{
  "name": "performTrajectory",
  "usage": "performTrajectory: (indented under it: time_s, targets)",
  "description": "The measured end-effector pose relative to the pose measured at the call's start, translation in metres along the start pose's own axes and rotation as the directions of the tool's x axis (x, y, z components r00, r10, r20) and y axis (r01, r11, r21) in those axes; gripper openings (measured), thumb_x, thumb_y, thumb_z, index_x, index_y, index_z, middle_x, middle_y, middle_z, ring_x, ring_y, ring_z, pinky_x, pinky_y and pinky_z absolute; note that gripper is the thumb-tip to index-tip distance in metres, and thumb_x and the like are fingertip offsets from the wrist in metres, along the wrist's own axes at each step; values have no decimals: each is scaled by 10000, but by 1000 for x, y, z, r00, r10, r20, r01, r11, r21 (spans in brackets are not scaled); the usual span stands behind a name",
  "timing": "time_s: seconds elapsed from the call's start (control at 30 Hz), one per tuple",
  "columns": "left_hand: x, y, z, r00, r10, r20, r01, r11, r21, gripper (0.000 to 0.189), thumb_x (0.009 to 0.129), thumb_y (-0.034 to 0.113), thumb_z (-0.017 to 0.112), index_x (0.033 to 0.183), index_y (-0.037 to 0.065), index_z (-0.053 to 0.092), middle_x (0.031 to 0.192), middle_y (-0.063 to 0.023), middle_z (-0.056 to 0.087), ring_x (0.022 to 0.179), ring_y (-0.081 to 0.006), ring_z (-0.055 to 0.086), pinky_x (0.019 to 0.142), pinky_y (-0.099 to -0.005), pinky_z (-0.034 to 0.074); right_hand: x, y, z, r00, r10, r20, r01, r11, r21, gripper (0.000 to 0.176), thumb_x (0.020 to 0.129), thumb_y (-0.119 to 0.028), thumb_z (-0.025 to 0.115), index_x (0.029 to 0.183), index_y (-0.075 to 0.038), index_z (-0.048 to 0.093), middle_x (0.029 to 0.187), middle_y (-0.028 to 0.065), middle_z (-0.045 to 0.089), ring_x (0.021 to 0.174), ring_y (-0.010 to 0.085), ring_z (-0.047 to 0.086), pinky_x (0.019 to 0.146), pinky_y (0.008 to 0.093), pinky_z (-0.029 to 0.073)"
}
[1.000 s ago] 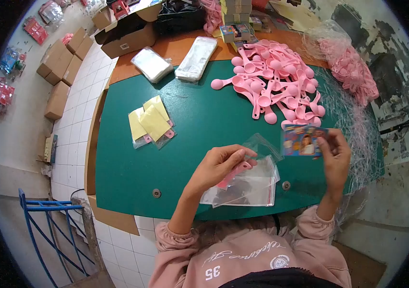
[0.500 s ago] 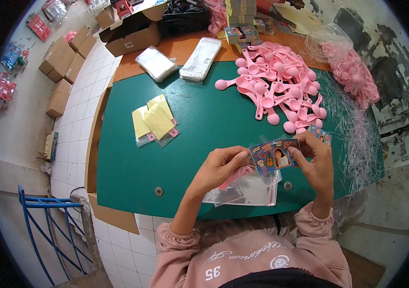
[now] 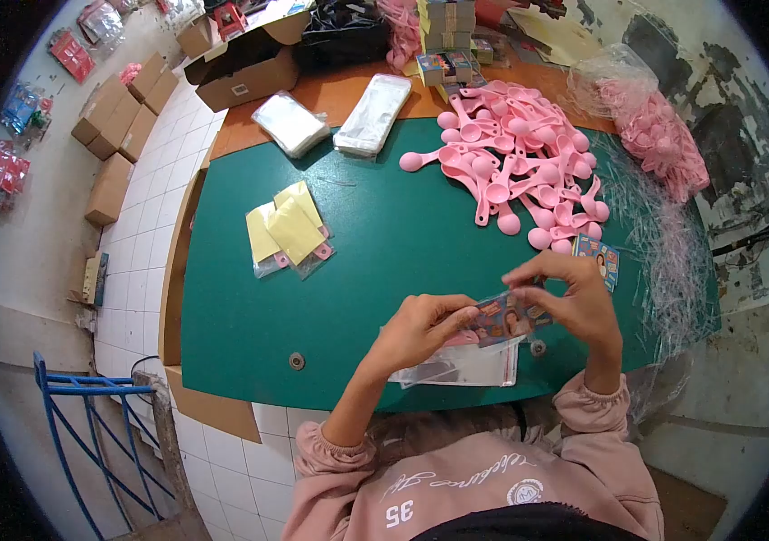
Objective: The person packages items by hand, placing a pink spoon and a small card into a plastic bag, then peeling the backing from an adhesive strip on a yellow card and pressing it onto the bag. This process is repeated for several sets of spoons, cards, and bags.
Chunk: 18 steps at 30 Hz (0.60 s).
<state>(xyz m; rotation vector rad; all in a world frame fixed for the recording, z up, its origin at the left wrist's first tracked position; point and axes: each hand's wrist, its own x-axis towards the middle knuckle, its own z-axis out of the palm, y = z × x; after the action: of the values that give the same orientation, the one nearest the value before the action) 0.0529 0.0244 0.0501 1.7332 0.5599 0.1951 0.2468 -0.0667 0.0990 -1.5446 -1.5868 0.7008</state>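
Note:
A blue printed card point(image 3: 512, 319) shows dulled behind the film of a clear plastic bag point(image 3: 485, 307), between my two hands. My left hand point(image 3: 425, 329) grips the bag's left side, thumb along the top, with a bit of a pink spoon point(image 3: 467, 337) showing just below. My right hand point(image 3: 575, 293) is closed at the bag's upper right edge, thumb and fingers pinched together. Beneath both hands, more clear bags point(image 3: 474, 368) lie flat near the table's front edge. Several printed cards point(image 3: 603, 261) rest just beyond my right hand.
Pink measuring spoons point(image 3: 515, 162) form a heap on the green table point(image 3: 366, 243). Packed bags with yellow backs point(image 3: 294, 230) lie to the left. Two stacks of clear bags point(image 3: 373, 117) sit at the back, near an open cardboard box point(image 3: 244, 81). Plastic scraps point(image 3: 673, 261) line the right edge.
The card, bright and held by my right hand before, now shows through the bag's film. My right hand has shifted left and up to the bag's edge.

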Motion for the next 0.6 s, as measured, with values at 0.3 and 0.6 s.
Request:
performTrajectory:
  time_s: [0.3,0.6]
  targets:
    - [3,5,5,999,47,17,-43,978,-206,287,922,188,433,970,-37,604,841,-94,647,802,-119,605,721,-249,497,-2,18,-47,972,201,-124,-140,913,384,122,729,20,624,850,2,626,823,35,604,747,87,573,654,210,457]
    - [6,-2,8,1000,-12,9,14,955,-296,329,930,223,420,1016,-52,578,877,-97,633,823,-135,606,726,-260,503,-13,6,-17,969,-7,-248,52,983,176,151,714,82,611,838,-2,633,807,38,602,729,87,572,635,209,466]
